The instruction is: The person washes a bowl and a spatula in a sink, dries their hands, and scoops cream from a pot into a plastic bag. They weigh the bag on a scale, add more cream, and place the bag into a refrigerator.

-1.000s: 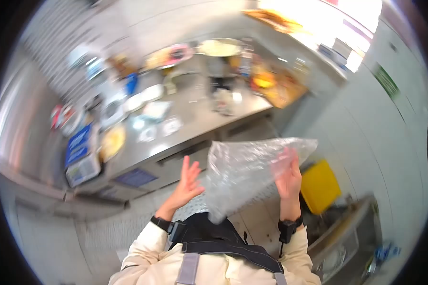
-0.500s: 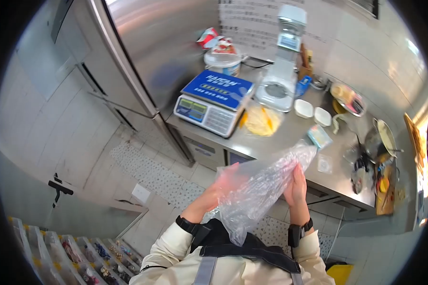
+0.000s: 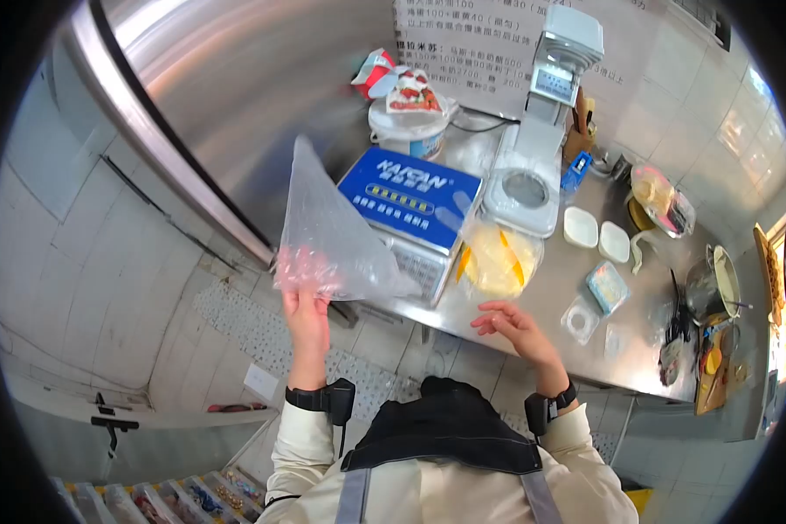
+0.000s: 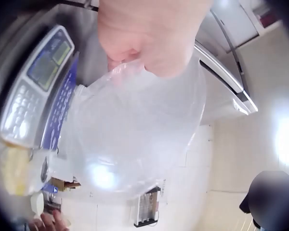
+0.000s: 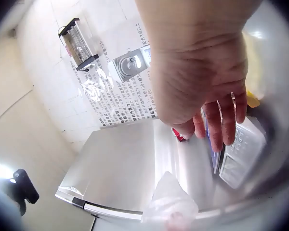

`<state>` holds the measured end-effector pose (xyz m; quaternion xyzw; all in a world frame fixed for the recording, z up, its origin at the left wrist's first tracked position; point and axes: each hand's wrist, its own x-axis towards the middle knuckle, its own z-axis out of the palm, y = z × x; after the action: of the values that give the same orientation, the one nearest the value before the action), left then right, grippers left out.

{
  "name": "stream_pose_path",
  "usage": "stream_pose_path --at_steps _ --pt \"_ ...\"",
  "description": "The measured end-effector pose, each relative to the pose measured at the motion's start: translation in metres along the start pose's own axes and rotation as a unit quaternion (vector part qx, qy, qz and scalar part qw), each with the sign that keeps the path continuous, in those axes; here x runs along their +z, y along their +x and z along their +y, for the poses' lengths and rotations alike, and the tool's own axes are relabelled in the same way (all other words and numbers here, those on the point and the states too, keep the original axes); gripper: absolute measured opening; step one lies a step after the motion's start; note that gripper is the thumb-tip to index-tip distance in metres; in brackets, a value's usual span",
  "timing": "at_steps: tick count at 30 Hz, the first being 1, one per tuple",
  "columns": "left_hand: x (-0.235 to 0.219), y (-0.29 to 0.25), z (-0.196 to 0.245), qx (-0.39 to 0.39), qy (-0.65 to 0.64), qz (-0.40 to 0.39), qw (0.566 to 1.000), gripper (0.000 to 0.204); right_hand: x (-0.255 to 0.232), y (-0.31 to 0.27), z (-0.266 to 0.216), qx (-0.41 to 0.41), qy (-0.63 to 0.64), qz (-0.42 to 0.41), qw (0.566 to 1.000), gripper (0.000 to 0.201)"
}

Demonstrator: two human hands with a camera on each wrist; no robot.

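My left hand [image 3: 306, 319] grips a clear, cone-shaped plastic piping bag [image 3: 332, 223] near its wide end, and the fingers show pink through the film. The bag's tip points up and away, its side overlapping the blue-topped weighing scale [image 3: 402, 196] in the head view. From the left wrist, the bag [image 4: 135, 130] hangs spread out below the hand, whose fingers are partly hidden behind its edge. My right hand [image 3: 520, 332] is empty, fingers loosely extended over the counter's front edge. Just beyond it lies a plastic bag of pale yellow filling [image 3: 498, 260].
On the steel counter [image 3: 541, 323] stand a white machine [image 3: 524, 183], two white bowls [image 3: 581, 227], a lidded tub [image 3: 410, 127] and a small blue packet [image 3: 608, 286]. A pot [image 3: 712, 279] stands at the right. The steel fridge [image 3: 210, 105] borders the left side.
My view has swung left toward the scale and fridge. The piping bag, earlier over the right hand and then between both hands, is now on the left hand, and the right hand has come free.
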<state>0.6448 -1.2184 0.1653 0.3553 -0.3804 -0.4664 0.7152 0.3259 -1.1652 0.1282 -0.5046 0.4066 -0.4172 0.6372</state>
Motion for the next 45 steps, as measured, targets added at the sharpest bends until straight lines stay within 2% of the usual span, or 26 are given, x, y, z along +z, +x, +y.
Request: stream_pose_path --at_steps 2,6,9,11,13,15,16,17,18,19,21,22,24,25,27,28,30,31,32,33,35,37,39,40,42,45 --pt "0.023 0.027 -0.013 -0.064 -0.069 0.007 0.996 0.045 -0.015 0.027 -0.002 -0.006 -0.023 -0.016 1.000 0.030" --pt "0.056 0.070 -0.066 -0.006 -0.096 0.014 0.995 0.052 -0.036 0.071 -0.016 -0.029 -0.002 -0.031 0.999 0.027" --pt "0.061 0.083 -0.104 -0.029 -0.114 0.009 0.993 0.052 -0.048 0.090 -0.023 -0.036 -0.033 -0.028 0.998 0.026" --pt "0.060 0.079 -0.125 -0.067 -0.140 0.010 0.988 0.055 -0.051 0.095 -0.021 -0.027 -0.041 -0.022 0.999 0.026" --pt "0.060 0.072 -0.137 -0.150 -0.105 -0.030 0.983 0.061 -0.053 0.098 -0.019 -0.020 -0.051 -0.013 0.998 0.027" --pt "0.058 0.068 -0.139 -0.176 -0.104 -0.045 0.978 0.068 -0.050 0.101 -0.015 -0.051 -0.224 -0.012 0.973 0.033" --pt "0.053 0.068 -0.139 -0.214 -0.084 -0.055 0.972 0.069 -0.046 0.103 -0.018 -0.044 -0.224 0.001 0.974 0.033" --pt "0.049 0.067 -0.139 -0.252 -0.062 -0.066 0.963 0.070 -0.038 0.106 -0.024 -0.140 -0.427 0.052 0.892 0.037" --pt "0.048 0.068 -0.136 -0.244 0.006 -0.060 0.968 0.063 -0.030 0.109 -0.028 -0.226 -0.609 0.095 0.755 0.041" --pt "0.044 0.071 -0.131 -0.252 0.003 -0.068 0.965 0.063 -0.025 0.114 -0.024 -0.216 -0.613 0.102 0.753 0.041" --pt "0.037 0.081 -0.119 -0.356 0.107 -0.120 0.921 0.052 -0.024 0.127 -0.003 -0.210 -0.661 0.203 0.691 0.044" --pt "0.036 0.082 -0.114 -0.364 0.154 -0.120 0.911 0.047 -0.032 0.130 0.008 -0.204 -0.664 0.207 0.689 0.044" --pt "0.035 0.088 -0.111 -0.368 0.169 -0.146 0.903 0.049 -0.046 0.135 0.021 -0.121 -0.592 0.280 0.746 0.039" --pt "0.036 0.090 -0.110 -0.367 0.188 -0.168 0.896 0.050 -0.054 0.132 0.019 -0.117 -0.594 0.281 0.744 0.039" --pt "0.039 0.090 -0.108 -0.365 0.178 -0.175 0.897 0.056 -0.072 0.125 0.003 0.061 -0.374 0.387 0.841 0.036" --pt "0.039 0.091 -0.107 -0.362 0.195 -0.198 0.890 0.063 -0.089 0.123 0.008 0.062 -0.377 0.389 0.838 0.036" --pt "0.037 0.092 -0.101 -0.359 0.211 -0.220 0.882 0.070 -0.129 0.119 0.028 0.013 -0.225 0.502 0.835 0.037" --pt "0.034 0.092 -0.093 -0.371 0.276 -0.269 0.845 0.071 -0.138 0.116 0.030 0.014 -0.225 0.501 0.835 0.037" --pt "0.028 0.092 -0.087 -0.382 0.340 -0.313 0.801 0.073 -0.142 0.115 0.032 0.039 -0.271 0.512 0.814 0.042" --pt "0.021 0.093 -0.081 -0.383 0.343 -0.305 0.802 0.073 -0.148 0.115 0.037 0.062 -0.316 0.517 0.793 0.048" --pt "-0.002 0.095 -0.062 -0.348 0.451 -0.336 0.750 0.071 -0.168 0.118 0.061 -0.006 -0.348 0.529 0.774 0.061" --pt "-0.026 0.090 -0.041 -0.337 0.427 -0.310 0.780 0.053 -0.166 0.114 0.055 -0.041 -0.454 0.572 0.682 0.064" --pt "-0.067 0.081 -0.044 -0.349 0.367 -0.245 0.827 0.053 -0.145 0.105 0.035 -0.133 -0.590 0.597 0.527 0.053" --pt "-0.086 0.074 -0.046 -0.349 0.371 -0.237 0.827 0.053 -0.127 0.099 0.017 -0.135 -0.586 0.593 0.534 0.053" --pt "-0.116 0.058 -0.048 -0.338 0.362 -0.182 0.849 0.045 -0.088 0.094 -0.012 -0.260 -0.647 0.522 0.491 0.034" --pt "-0.136 0.040 -0.042 -0.391 0.311 -0.124 0.857 0.040 -0.048 0.095 0.001 -0.345 -0.602 0.295 0.657 0.021"
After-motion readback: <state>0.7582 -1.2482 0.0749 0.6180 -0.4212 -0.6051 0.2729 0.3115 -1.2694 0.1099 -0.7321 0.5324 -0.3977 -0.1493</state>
